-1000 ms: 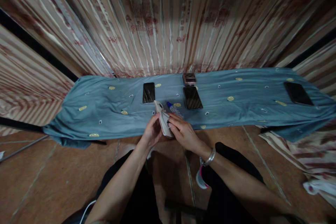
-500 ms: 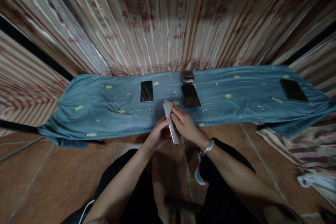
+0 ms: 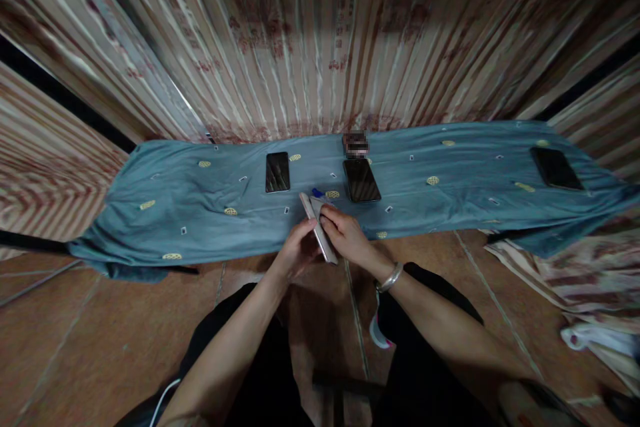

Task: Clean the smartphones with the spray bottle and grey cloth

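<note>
A light-coloured phone (image 3: 320, 238) is tilted on edge in front of me, above the near edge of the blue cloth. My left hand (image 3: 299, 248) is closed round its lower side, thumb along the edge. On its other side my right hand (image 3: 345, 232) is closed, fingertips pinching a thin grey cloth-like piece (image 3: 316, 204) against the phone's face. A small blue bit shows just beyond the fingertips; I cannot make out what it belongs to. Past my hands, a black phone (image 3: 362, 180) and a smaller dark phone (image 3: 277, 172) lie flat.
A patterned blue cloth (image 3: 240, 233) covers the long, narrow surface. Another dark phone (image 3: 556, 168) lies at its right end. A small blurred object (image 3: 355, 145) sits behind the middle phone. Striped curtains (image 3: 310, 47) hang behind, and brown floor tiles (image 3: 100, 347) lie below.
The phone's top end has swung left, and its face has opened away from the grey piece. The right fingers have shifted slightly left, and the blue bit has come into view.
</note>
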Motion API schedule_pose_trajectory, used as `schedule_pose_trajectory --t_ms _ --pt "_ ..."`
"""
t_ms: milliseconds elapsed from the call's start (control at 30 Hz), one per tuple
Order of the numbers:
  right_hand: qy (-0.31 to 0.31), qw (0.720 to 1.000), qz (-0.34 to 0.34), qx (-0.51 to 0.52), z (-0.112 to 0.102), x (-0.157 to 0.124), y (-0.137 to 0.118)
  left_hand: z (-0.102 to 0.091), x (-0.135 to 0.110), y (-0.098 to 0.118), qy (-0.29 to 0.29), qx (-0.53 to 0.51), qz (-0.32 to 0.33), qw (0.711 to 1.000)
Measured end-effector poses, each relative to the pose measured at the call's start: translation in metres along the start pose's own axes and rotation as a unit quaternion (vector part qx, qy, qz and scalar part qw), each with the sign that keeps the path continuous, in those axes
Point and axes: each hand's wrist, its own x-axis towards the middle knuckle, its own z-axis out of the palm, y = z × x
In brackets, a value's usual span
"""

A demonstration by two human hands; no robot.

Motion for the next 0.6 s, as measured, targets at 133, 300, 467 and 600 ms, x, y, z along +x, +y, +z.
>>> schedule_pose_trajectory --t_ms 133,300,467,600 --pt "-0.024 0.999 -0.016 0.019 0.001 -0.004 -0.006 -0.005 0.007 0.007 0.024 -0.030 0.013 0.999" --pt "-0.057 0.998 -0.015 0.025 -0.001 -0.008 -0.012 -0.008 0.009 0.016 0.057 -0.027 0.018 0.998" --pt "-0.099 0.995 -0.010 0.022 -0.008 -0.012 -0.017 -0.011 0.012 0.019 0.108 -0.036 0.039 0.993" --pt "-0.126 0.992 -0.025 -0.011 -0.011 -0.016 -0.020 -0.013 0.016 0.019 0.142 -0.057 0.060 0.986"
